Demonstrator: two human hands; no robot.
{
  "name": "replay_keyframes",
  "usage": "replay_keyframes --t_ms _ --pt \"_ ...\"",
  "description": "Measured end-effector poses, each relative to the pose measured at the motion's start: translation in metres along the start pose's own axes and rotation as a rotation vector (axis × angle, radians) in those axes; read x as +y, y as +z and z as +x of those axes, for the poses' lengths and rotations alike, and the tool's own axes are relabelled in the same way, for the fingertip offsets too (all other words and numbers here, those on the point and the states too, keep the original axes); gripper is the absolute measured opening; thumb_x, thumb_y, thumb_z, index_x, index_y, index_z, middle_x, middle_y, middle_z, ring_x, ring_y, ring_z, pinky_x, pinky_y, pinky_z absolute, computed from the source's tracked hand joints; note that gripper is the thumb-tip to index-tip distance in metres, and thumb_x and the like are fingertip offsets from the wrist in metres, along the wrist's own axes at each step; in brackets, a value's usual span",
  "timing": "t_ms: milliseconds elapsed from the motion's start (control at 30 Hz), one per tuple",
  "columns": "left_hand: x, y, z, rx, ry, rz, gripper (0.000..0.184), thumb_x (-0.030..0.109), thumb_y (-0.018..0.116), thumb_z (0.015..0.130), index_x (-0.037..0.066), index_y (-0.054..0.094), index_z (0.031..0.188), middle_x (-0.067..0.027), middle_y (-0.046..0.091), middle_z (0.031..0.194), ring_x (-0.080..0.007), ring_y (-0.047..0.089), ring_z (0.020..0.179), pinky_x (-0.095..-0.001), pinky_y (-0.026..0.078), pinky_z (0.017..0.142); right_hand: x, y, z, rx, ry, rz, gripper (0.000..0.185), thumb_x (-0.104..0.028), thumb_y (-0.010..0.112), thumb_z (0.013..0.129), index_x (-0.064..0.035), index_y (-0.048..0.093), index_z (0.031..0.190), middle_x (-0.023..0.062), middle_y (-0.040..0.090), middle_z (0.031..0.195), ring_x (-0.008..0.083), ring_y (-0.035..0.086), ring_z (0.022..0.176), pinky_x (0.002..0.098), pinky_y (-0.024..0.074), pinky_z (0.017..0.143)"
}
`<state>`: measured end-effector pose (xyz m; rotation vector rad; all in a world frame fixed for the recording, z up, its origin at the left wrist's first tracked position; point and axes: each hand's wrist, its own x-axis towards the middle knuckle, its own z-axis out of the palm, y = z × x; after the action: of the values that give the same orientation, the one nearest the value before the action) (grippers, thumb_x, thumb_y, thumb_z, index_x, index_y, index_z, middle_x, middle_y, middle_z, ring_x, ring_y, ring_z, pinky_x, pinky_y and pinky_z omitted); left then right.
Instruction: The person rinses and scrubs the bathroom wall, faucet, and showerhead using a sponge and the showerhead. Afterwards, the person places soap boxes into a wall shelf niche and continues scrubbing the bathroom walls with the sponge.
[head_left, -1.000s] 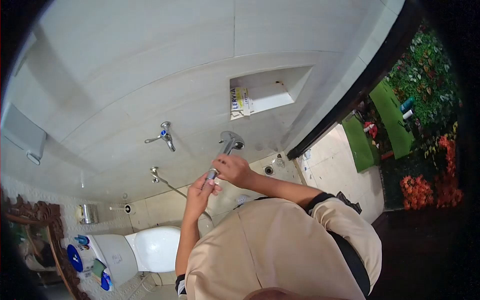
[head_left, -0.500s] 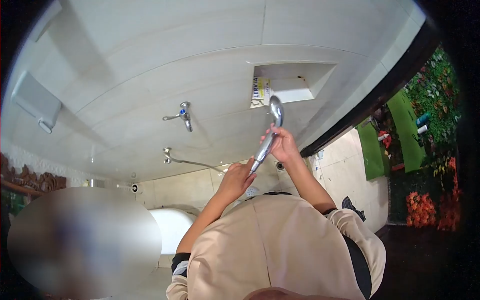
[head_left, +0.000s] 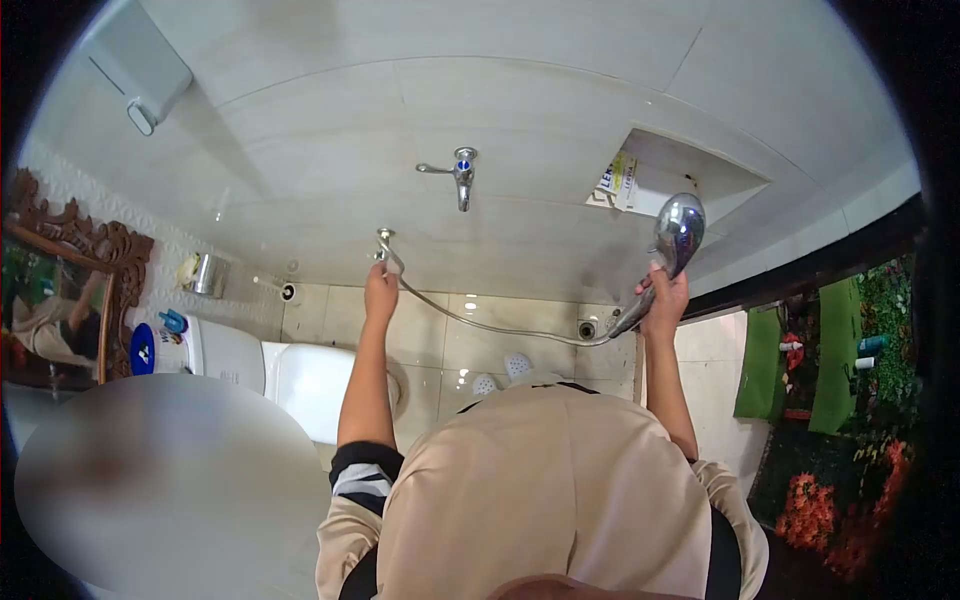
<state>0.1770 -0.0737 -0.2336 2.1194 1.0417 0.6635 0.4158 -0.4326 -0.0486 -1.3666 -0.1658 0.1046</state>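
A chrome shower head (head_left: 680, 228) points up in my right hand (head_left: 664, 305), whose fingers wrap round its handle. From the handle's lower end a flexible metal hose (head_left: 480, 323) sags across to a small wall valve (head_left: 385, 238). My left hand (head_left: 380, 290) is closed at that valve, where the hose joins it; the fingertips are partly hidden. Above and to the right of the valve, a chrome tap (head_left: 464, 180) with a side lever sticks out of the tiled wall.
A white toilet (head_left: 312, 388) stands at the left, near a carved mirror frame (head_left: 128, 250). A wall niche (head_left: 660, 185) holds a Lervia packet (head_left: 615, 182). A floor drain (head_left: 588, 328) lies below. The doorway is at the right, and a grey dispenser (head_left: 140, 62) hangs upper left.
My left hand has left the shower handle and moved left to the wall valve. My right hand has carried the shower head to the right. The view has shifted.
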Motion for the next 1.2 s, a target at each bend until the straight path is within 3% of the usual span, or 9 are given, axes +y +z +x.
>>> replay_keyframes --t_ms 100,200,267,300,367,733,1000,1133,1200 --pt "-0.021 -0.006 -0.001 -0.069 -0.241 0.184 0.033 0.022 0.048 0.080 -0.003 0.049 0.101 -0.0217 0.055 0.096 -0.0331 0.055 0.085 -0.0378 0.043 0.074 0.004 -0.009 0.009 0.079 0.020 0.048 0.017 -0.013 0.059 0.074 -0.0047 0.046 0.082 0.0015 0.046 0.066 0.0087 0.043 0.051 0.0226 0.0395 0.044" --pt "-0.072 0.012 0.014 -0.069 -0.205 0.116 0.038 0.023 0.048 0.079 -0.003 0.045 0.107 -0.0221 0.053 0.099 -0.0350 0.052 0.090 -0.0380 0.041 0.079 0.002 -0.019 0.019 0.210 0.040 -0.006 0.019 -0.017 0.059 0.073 -0.0058 0.046 0.080 0.0016 0.044 0.062 0.0091 0.043 0.049 0.0229 0.0391 0.042" --pt "-0.119 0.025 0.031 -0.209 0.171 0.412 0.024 0.016 0.046 0.079 -0.003 0.059 0.085 -0.0248 0.053 0.096 -0.0343 0.045 0.100 -0.0383 0.035 0.087 0.010 -0.032 0.029 0.281 0.094 -0.047 0.018 -0.017 0.059 0.073 -0.0060 0.045 0.079 0.0014 0.044 0.061 0.0093 0.043 0.047 0.0223 0.0387 0.040" --pt "-0.121 0.031 0.039 -0.181 0.048 0.503 0.028 0.016 0.047 0.079 -0.005 0.054 0.095 -0.0264 0.049 0.103 -0.0354 0.046 0.099 -0.0388 0.035 0.087 0.003 -0.031 0.028 0.298 0.102 -0.046 0.018 -0.017 0.059 0.073 -0.0060 0.045 0.079 0.0013 0.044 0.060 0.0093 0.043 0.046 0.0220 0.0384 0.039" --pt "-0.121 0.036 0.047 -0.072 -0.038 0.274 0.047 0.019 0.050 0.079 -0.009 0.035 0.113 -0.0282 0.047 0.105 -0.0376 0.047 0.097 -0.0401 0.037 0.083 0.001 -0.032 0.034 0.316 0.097 -0.025 0.019 -0.017 0.060 0.073 -0.0063 0.045 0.079 0.0012 0.043 0.059 0.0094 0.042 0.044 0.0223 0.0380 0.038" --pt "-0.121 0.067 0.073 0.109 -0.160 0.240 0.029 0.020 0.044 0.082 -0.005 0.053 0.071 -0.0238 0.056 0.070 -0.0409 0.052 0.065 -0.0454 0.040 0.057 -0.011 -0.028 0.076 0.302 0.164 0.085 0.021 -0.020 0.059 0.073 -0.0081 0.044 0.080 0.0022 0.042 0.054 0.0128 0.041 0.037 0.0264 0.0377 0.035" --pt "-0.133 0.063 0.081 0.045 -0.376 -0.016 0.026 0.020 0.046 0.078 -0.003 0.053 0.069 -0.0138 0.054 0.055 -0.0242 0.053 0.045 -0.0343 0.043 0.044 0.009 -0.018 0.103 0.326 0.226 0.117 0.021 -0.021 0.059 0.073 -0.0101 0.043 0.080 0.0019 0.041 0.051 0.0139 0.041 0.035 0.0287 0.0376 0.034" --pt "-0.170 0.072 0.092 -0.008 -0.154 0.093 0.026 0.020 0.045 0.078 -0.003 0.052 0.070 -0.0126 0.054 0.057 -0.0210 0.052 0.043 -0.0308 0.044 0.041 0.015 -0.017 0.115 0.319 0.235 0.098 0.021 -0.022 0.059 0.072 -0.0100 0.044 0.079 0.0019 0.041 0.051 0.0135 0.041 0.035 0.0287 0.0376 0.034" --pt "-0.170 0.075 0.093 0.036 -0.574 -0.497 0.027 0.020 0.044 0.080 -0.004 0.052 0.075 -0.0130 0.055 0.061 -0.0196 0.054 0.046 -0.0286 0.045 0.040 0.019 -0.019 0.119 0.323 0.238 0.090 0.021 -0.022 0.060 0.072 -0.0099 0.044 0.078 0.0019 0.042 0.051 0.0134 0.041 0.035 0.0286 0.0376 0.034"
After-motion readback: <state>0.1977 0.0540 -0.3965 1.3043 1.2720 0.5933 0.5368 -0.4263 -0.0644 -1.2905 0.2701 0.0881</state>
